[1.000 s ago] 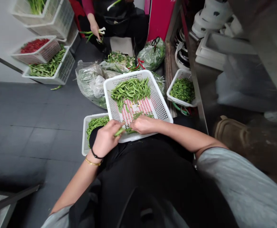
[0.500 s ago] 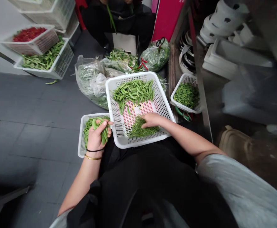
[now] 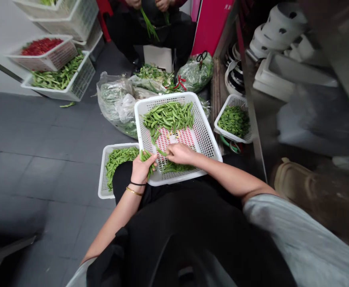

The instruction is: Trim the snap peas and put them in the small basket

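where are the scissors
In the head view, the black-handled scissors sit on top of the plastic bag of greens, upper centre, just below the pink board.

White lattice basket (image 3: 162, 98) — red mesh floor (image 3: 176, 139), green pea pods (image 3: 168, 116)

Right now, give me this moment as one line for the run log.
left hand: holds bunch of green pea pods | right hand: holds pod above white plastic basket

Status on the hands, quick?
Left hand: grip on green pea pods. Right hand: pinching one pod over the white basket. Nothing in the way.
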Available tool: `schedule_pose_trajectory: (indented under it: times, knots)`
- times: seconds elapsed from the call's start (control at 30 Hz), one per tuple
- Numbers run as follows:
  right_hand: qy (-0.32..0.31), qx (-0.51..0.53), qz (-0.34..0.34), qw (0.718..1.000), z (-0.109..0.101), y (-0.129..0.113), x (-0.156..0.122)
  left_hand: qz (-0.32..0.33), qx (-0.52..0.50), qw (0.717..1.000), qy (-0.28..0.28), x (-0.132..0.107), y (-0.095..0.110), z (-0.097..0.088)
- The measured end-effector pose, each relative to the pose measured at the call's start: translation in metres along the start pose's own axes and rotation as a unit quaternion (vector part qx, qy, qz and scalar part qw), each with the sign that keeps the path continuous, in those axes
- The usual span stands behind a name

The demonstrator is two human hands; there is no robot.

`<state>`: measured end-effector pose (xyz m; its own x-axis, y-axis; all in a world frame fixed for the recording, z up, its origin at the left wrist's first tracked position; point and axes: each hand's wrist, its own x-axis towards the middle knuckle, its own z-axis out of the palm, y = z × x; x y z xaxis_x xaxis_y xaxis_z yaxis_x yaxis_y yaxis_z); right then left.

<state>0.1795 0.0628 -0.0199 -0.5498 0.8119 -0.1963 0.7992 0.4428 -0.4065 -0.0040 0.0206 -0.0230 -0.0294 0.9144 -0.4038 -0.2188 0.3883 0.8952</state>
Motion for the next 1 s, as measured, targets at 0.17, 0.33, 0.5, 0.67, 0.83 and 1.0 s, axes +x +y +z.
schedule_pose_trajectory:
  times: [0.17,0.33,0.5,0.67,0.83,1.0]
  knots:
    - [0.081,0.058,-0.137,0.986,-0.007,-0.028,-0.058,-0.016,-0.03,0.996,-0.084,-0.018,0.0,0.019]
    - [-0.041,0.327,-0.221,0.918,-0.012,-0.024,-0.077,-0.069,-0.032,0.968,-0.239,-0.039,0.003,0.021]
    - [0.059,0.46,-0.052,0.884,-0.033,0.017,-0.087,-0.083,-0.014,0.956,-0.282,-0.048,0.004,0.011]
    - [0.27,0.198,-0.067,0.94,-0.044,0.019,-0.094,-0.088,-0.004,0.953,-0.29,-0.049,0.007,0.007]
    - [0.128,-0.06,-0.216,0.966,-0.028,-0.022,-0.084,-0.052,0.074,0.951,-0.296,-0.048,0.01,0.011]
    - [0.07,0.036,-0.245,0.966,-0.033,-0.03,-0.07,0.172,0.319,0.9,-0.242,-0.055,0.03,0.014]
